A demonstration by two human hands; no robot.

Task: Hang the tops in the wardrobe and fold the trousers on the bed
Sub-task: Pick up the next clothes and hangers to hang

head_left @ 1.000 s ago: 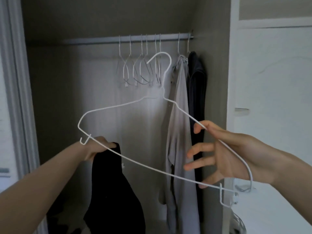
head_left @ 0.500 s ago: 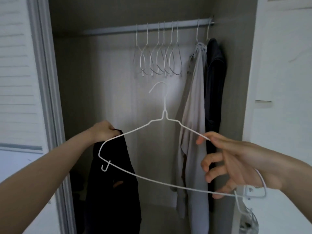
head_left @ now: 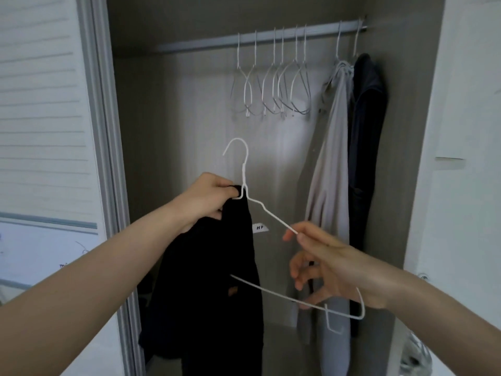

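Observation:
My left hand (head_left: 207, 198) grips the top edge of a black top (head_left: 214, 289) that hangs down in front of the open wardrobe. A white wire hanger (head_left: 267, 213) is held upright beside it, its neck right against my left fingers. The hanger's left arm is hidden inside or behind the black fabric. My right hand (head_left: 328, 264) pinches the hanger's right arm between thumb and forefinger, with the right end looping under my wrist.
Several bare wire hangers (head_left: 273, 85) hang on the wardrobe rail (head_left: 206, 44). A grey garment (head_left: 329, 191) and a dark garment (head_left: 366, 131) hang at the rail's right end. A slatted door (head_left: 40, 109) stands left, a white panel (head_left: 466, 104) right.
The hanger has shifted left and its left arm has gone in behind the black top. My left hand has risen with the top up to the hanger's neck. The camera has come closer.

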